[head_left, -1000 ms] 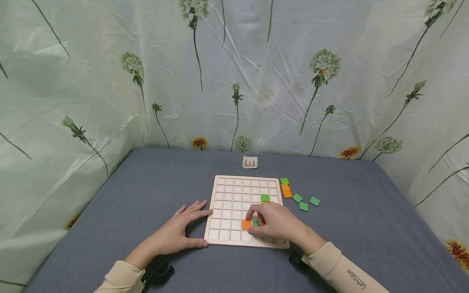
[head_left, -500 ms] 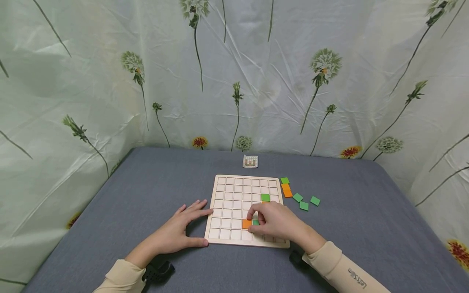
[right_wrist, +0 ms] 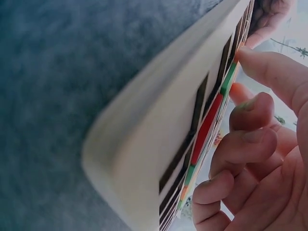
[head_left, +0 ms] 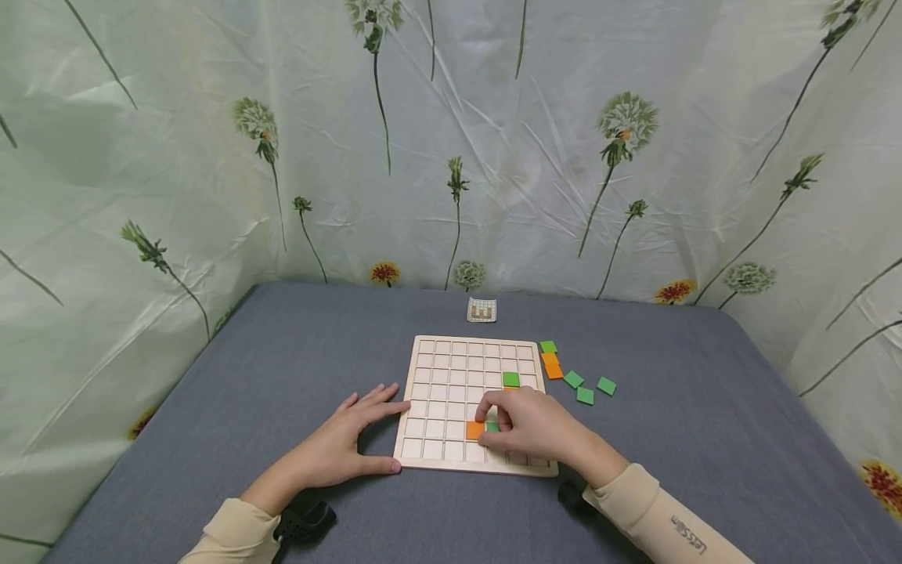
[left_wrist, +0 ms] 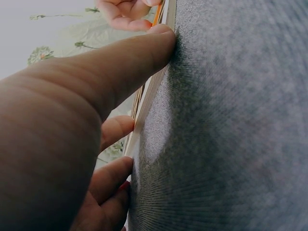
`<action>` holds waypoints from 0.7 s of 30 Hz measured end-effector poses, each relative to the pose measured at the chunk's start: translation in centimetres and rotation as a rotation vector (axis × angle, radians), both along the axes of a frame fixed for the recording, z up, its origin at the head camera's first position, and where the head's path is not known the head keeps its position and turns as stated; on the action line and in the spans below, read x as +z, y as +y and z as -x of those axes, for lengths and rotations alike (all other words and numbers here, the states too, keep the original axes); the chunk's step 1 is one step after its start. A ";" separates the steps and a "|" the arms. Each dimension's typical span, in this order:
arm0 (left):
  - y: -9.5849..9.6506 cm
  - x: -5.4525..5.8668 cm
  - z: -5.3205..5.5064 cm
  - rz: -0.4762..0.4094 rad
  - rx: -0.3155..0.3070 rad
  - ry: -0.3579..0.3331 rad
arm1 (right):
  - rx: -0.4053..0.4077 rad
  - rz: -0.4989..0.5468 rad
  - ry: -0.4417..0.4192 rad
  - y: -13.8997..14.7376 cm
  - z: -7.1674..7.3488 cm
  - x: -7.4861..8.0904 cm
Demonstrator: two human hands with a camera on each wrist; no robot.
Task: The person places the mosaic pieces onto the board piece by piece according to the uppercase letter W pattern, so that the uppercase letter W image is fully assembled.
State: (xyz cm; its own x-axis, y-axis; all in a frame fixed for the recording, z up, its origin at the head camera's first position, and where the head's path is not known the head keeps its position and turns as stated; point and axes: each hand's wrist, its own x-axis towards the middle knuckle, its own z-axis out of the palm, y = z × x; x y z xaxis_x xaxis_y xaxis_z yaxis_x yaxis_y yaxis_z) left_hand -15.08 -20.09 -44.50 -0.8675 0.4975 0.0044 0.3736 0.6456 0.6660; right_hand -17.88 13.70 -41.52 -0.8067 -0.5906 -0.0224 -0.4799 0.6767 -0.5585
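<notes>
A light wooden grid board [head_left: 426, 409] lies flat on the table. My right hand [head_left: 532, 423] is over its lower right part, thumb and index finger pinching the right side of an orange tile [head_left: 474, 430] that sits in a square. Just right of that, partly under the fingers, is a green tile [head_left: 492, 427]. Another green tile [head_left: 510, 379] lies farther up the board. The right wrist view also shows a red tile [right_wrist: 207, 127] in the row, hidden by the hand from above. My left hand [head_left: 331, 442] is spread at the board's left edge, thumb at the lower corner.
Beside the board's right edge lie loose tiles: a green one [head_left: 548, 346], orange ones [head_left: 553, 371] and several darker green ones [head_left: 585, 396]. A small patterned card [head_left: 482, 310] lies behind the board. A floral curtain [head_left: 317, 157] hangs at the table's far edge.
Both hands, the board and the tiles stay practically where they were. The whole head view has only shifted very slightly.
</notes>
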 end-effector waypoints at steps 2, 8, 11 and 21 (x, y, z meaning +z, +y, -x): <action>0.0 0.0 0.0 0.004 0.001 0.001 | -0.009 0.004 -0.007 0.3 0.0 0.1; 0.0 -0.1 0.0 0.013 0.002 0.002 | -0.050 0.028 -0.026 2.2 0.5 1.0; 0.0 0.0 0.1 0.012 0.000 -0.004 | -0.099 0.037 -0.032 3.7 0.8 1.5; 0.0 0.1 0.0 0.013 0.003 -0.006 | -0.232 0.105 -0.078 8.8 1.7 1.5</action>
State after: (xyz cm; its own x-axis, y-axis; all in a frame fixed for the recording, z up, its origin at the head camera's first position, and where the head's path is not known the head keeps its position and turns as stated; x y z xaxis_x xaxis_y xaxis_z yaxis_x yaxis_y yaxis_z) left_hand -15.09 -20.12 -44.41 -0.8688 0.4952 -0.0076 0.3677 0.6553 0.6599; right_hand -19.62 22.54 -40.03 -0.9191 -0.3922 -0.0380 -0.2715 0.7002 -0.6603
